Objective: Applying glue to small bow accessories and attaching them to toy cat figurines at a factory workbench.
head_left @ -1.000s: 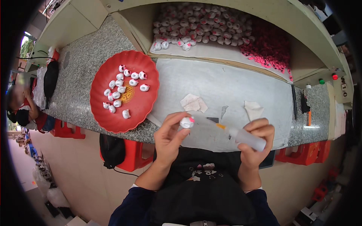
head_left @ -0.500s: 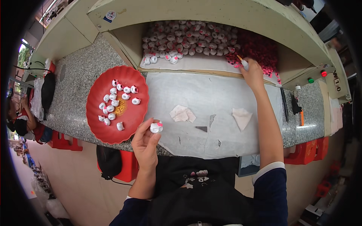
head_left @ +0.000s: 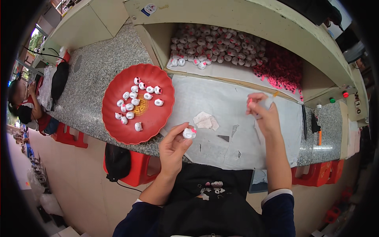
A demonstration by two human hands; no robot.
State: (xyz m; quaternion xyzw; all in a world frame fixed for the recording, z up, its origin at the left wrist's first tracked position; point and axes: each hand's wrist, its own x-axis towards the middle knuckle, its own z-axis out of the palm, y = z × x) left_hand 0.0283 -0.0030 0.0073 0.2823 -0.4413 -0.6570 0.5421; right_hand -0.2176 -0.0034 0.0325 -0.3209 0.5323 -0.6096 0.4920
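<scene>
My left hand (head_left: pixel 172 152) pinches a small white toy head (head_left: pixel 189 133) with a pink bow-like part on it, held just above the near edge of the paper sheet (head_left: pixel 233 102). Over the sheet's right part, my right hand (head_left: pixel 263 112) is blurred by motion; its fingertips close on a small pink piece (head_left: pixel 249 101). A white squeeze bottle (head_left: pixel 271 103) with an orange tip is tucked in the same hand, mostly hidden. At left, a red scalloped plate (head_left: pixel 112 128) bears several similar white heads (head_left: pixel 159 102).
Under the shelf at the back lie many white heads (head_left: pixel 221 45) and a heap of pink pieces (head_left: pixel 282 69). Folded tissue (head_left: pixel 205 121) lies mid-sheet. A black tool (head_left: pixel 304 122) and an orange stick (head_left: pixel 319 138) lie at right. Another person (head_left: pixel 37 108) sits far left.
My right hand has drawn back from the pink heap toward me, now with a pink piece at its fingertips. My left hand still holds the head; the whole view has shifted.
</scene>
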